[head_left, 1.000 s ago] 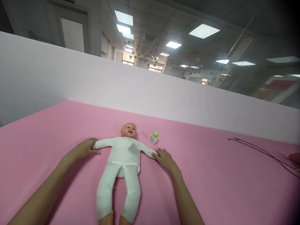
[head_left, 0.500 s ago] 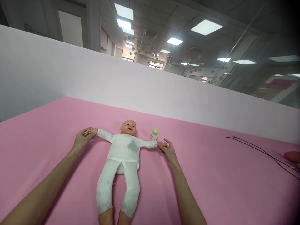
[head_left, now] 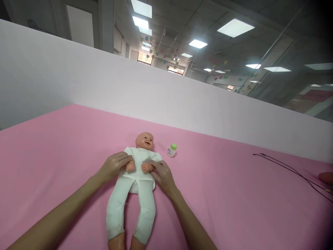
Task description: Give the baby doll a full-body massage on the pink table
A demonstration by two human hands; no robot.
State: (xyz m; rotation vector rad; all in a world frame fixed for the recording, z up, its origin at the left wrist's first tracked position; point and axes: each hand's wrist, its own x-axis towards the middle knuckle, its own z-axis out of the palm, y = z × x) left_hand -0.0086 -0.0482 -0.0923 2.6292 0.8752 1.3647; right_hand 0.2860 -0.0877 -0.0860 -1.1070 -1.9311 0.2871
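Pink-covered surface with a baby doll lying face-up at lower centre, in a white sleepsuit. Left hand and right hand, half-closed, hold its arms folded on the chest. Green-capped bottle just right of the head.

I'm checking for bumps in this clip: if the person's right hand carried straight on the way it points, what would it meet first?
The white sleeve of the baby doll, on the arm folded over the chest. The right hand already seems to rest on it, just beside the doll's small fist, though depth is hard to judge from this view.
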